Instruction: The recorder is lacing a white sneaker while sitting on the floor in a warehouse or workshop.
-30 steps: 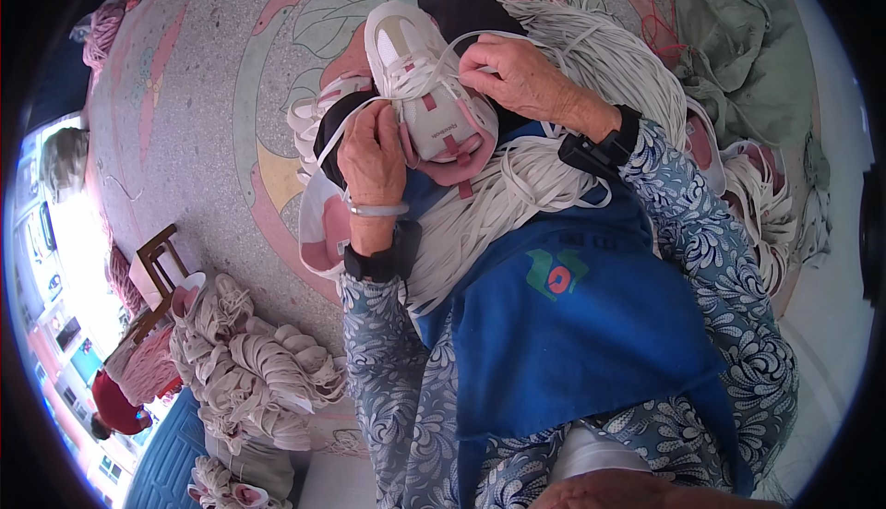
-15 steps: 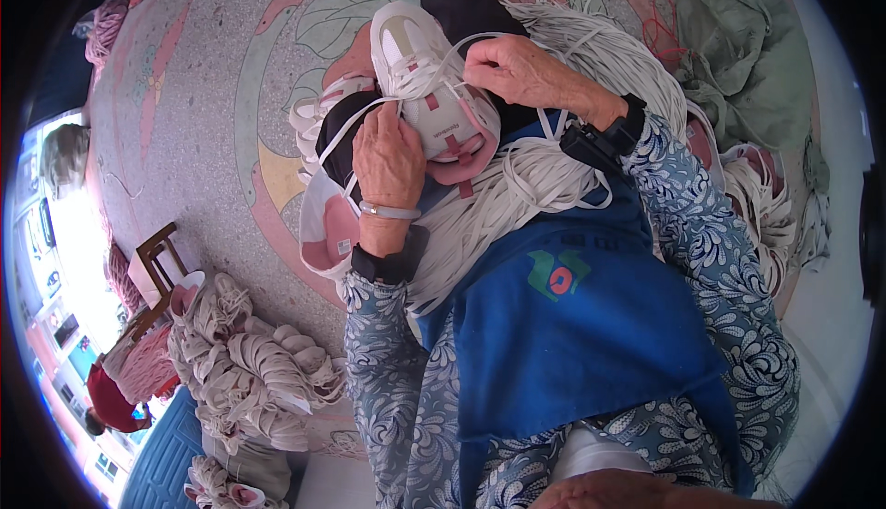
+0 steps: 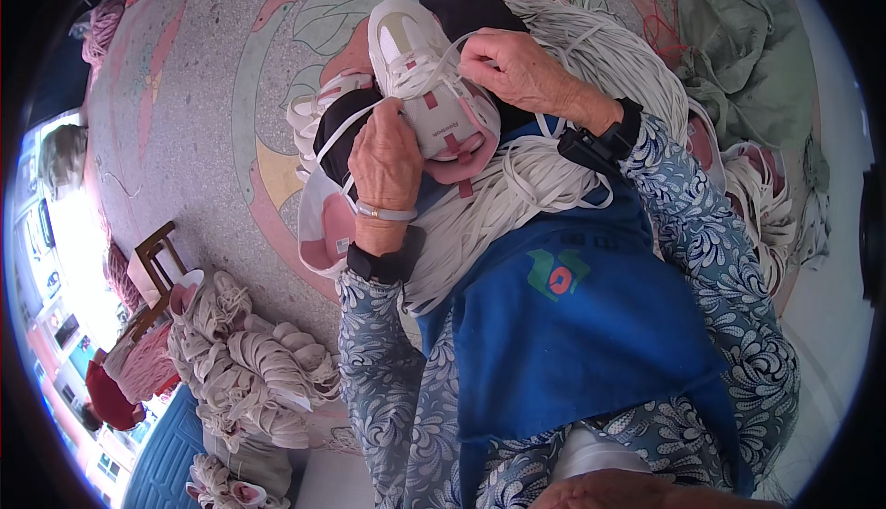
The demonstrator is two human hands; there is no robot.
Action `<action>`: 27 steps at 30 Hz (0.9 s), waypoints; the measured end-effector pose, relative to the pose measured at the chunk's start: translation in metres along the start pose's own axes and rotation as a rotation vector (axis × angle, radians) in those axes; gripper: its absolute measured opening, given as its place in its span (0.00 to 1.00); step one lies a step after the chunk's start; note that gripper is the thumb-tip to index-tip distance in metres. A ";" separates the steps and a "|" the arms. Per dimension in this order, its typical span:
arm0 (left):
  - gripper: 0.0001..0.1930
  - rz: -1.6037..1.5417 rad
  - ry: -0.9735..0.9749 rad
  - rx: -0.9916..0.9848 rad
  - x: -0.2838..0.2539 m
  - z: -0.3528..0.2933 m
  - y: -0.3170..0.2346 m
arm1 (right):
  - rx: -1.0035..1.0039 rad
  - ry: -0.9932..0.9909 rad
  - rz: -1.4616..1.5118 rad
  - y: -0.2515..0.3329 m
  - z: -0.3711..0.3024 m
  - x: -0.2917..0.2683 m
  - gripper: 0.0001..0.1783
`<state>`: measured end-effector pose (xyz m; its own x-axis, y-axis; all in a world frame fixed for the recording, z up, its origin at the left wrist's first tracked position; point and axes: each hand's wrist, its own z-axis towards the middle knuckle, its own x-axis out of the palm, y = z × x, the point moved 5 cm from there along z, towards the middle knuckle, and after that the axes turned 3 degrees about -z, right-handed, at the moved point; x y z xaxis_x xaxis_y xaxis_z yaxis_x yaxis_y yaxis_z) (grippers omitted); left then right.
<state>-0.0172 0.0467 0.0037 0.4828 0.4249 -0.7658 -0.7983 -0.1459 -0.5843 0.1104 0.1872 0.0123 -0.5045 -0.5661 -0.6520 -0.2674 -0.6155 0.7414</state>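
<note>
With left hand (image 3: 385, 163) and right hand (image 3: 517, 71) fingers pinching the shoelace (image 3: 342, 129), I feared loose laces (image 3: 526, 181) nearer than the sneaker (image 3: 443, 126) could snag it.

Counted items: two bare hands, one left hand (image 3: 386, 160) and one right hand (image 3: 517, 68); two black wrist straps (image 3: 631, 121), one per wrist; one thin grey bracelet (image 3: 386, 213); one white sneaker with pink lining (image 3: 441, 126) between the hands; one blue cloth apron (image 3: 591, 352). Toward the left edge of the speckled grey floor (image 3: 203, 121): one brown wooden frame (image 3: 158, 251). Shoes in the lace-wrapped off-white heap (image 3: 249, 352), lower left, overlap; exact quantity unreadable.
</note>
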 end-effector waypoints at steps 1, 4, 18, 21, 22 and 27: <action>0.10 -0.001 0.001 -0.001 0.000 0.001 -0.001 | -0.006 -0.017 0.023 0.002 0.000 -0.001 0.11; 0.09 0.040 -0.021 0.095 -0.003 0.005 -0.009 | -0.013 -0.023 0.017 0.002 0.000 0.000 0.11; 0.08 0.265 0.156 0.111 0.000 0.011 -0.012 | -0.008 0.024 -0.021 -0.002 -0.002 0.001 0.10; 0.07 0.339 0.260 0.085 0.002 0.015 -0.015 | -0.090 0.001 -0.155 0.009 -0.004 0.002 0.10; 0.07 0.338 0.269 0.085 0.002 0.016 -0.014 | -0.123 -0.009 -0.212 0.015 -0.005 0.003 0.09; 0.04 0.361 0.167 0.179 0.000 0.017 -0.012 | -0.105 -0.027 -0.223 0.005 -0.003 0.010 0.08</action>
<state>-0.0135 0.0638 0.0150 0.2014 0.2222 -0.9540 -0.9694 -0.0945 -0.2267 0.1066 0.1766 0.0094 -0.4645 -0.3963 -0.7919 -0.2882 -0.7779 0.5584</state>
